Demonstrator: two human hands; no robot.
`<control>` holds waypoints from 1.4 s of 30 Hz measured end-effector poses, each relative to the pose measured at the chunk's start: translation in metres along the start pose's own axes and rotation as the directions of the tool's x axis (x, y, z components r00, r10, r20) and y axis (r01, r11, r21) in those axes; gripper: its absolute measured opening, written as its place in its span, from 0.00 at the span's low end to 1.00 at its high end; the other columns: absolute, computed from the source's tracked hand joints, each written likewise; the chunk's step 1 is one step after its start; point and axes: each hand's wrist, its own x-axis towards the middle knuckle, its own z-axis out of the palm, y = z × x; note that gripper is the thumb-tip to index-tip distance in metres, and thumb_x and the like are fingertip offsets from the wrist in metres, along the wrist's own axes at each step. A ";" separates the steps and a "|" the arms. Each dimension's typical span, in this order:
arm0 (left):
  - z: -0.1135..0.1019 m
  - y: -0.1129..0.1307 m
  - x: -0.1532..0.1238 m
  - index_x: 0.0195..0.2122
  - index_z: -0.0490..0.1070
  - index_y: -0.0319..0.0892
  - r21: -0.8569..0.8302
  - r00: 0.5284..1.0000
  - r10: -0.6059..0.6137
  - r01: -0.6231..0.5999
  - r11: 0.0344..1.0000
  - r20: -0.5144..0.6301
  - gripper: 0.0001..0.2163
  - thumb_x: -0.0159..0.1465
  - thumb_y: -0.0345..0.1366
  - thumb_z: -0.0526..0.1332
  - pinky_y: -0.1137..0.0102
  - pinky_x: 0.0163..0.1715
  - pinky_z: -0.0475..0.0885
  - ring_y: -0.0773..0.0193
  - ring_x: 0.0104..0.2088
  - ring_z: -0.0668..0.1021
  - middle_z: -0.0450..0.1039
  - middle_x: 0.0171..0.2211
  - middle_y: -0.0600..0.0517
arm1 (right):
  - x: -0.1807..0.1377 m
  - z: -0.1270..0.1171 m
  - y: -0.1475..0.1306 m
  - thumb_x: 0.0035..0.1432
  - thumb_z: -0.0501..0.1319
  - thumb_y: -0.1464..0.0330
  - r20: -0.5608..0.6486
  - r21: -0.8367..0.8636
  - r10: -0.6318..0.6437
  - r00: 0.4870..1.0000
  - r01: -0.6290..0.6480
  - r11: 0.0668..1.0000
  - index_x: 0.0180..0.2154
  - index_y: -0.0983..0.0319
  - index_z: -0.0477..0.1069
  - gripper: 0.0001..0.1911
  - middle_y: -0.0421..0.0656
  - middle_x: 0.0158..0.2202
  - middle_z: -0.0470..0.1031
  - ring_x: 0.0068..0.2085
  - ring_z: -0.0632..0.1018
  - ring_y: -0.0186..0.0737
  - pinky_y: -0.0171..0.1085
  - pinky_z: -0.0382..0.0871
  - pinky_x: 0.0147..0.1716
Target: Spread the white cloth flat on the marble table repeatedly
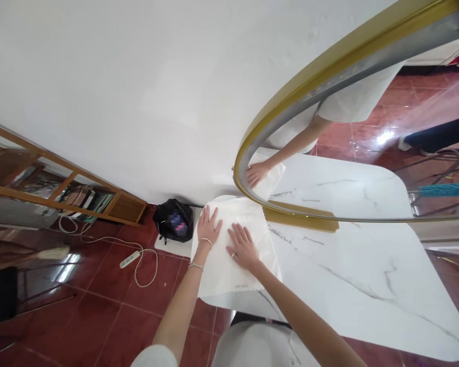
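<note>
Your left hand (209,227) and right hand (245,248) lie palms down, fingers spread, on the cloth (229,275), probably to keep it flat. It covers the left end of the counter (352,265), perhaps to clear the mirror's base (306,219).

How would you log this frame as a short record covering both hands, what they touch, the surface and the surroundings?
Left hand: palm down, fingers spread
Right hand: palm down, ring on one finger
Touching: white, scalloped-edged cloth, under both hands
Surface: white, grey-veined, round-cornered table
Mirror: curved, gold-framed mirror, reflecting one hand on the cloth
Nearby: black bag, left of the cloth
Floor: red tiles; white power strip
</note>
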 end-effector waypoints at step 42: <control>-0.007 -0.001 -0.125 0.64 0.55 0.50 0.038 0.978 0.202 -0.200 0.979 -0.051 0.24 0.66 0.42 0.52 0.56 0.60 0.56 0.52 0.65 0.55 0.45 0.67 0.47 | -0.069 -0.008 -0.008 0.64 0.50 0.57 -0.021 -0.100 0.075 0.997 -0.077 0.992 0.66 0.60 0.43 0.35 0.51 0.68 0.43 0.67 0.48 0.54 0.56 0.43 0.62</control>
